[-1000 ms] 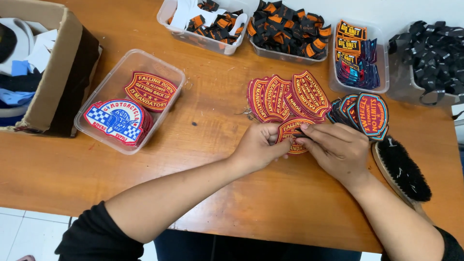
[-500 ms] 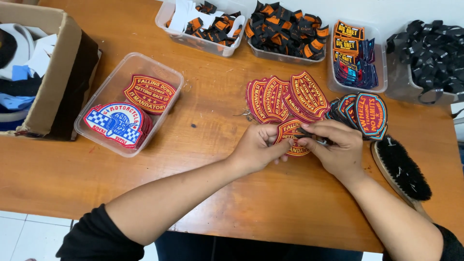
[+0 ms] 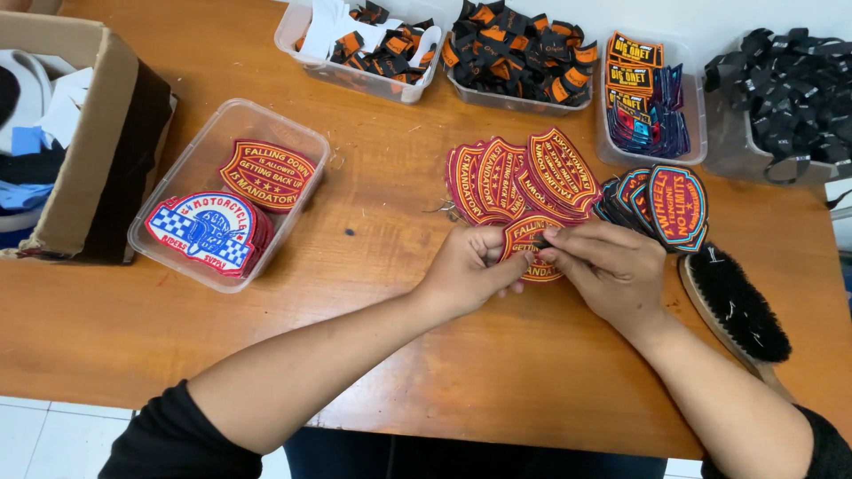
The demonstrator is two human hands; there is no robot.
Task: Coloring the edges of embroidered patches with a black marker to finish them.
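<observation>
Both hands, left (image 3: 468, 270) and right (image 3: 605, 270), pinched on one red shield patch (image 3: 531, 248) at counter (image 3: 399, 239) centre, point toward 6 o'clock. Fanned red patches (image 3: 515, 177) at 12, brush (image 3: 737, 306) at 3. Bare wood at 6. Lifted slightly, hands closer than before.

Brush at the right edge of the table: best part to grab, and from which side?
Probably the wooden back of the brush, gripped across its narrow width from above. It lies flat with black bristles showing and the pale wood rim along its left edge, running diagonally toward the table's near right corner. Come from the right, since the right hand and the fanned patches crowd its left end.
</observation>
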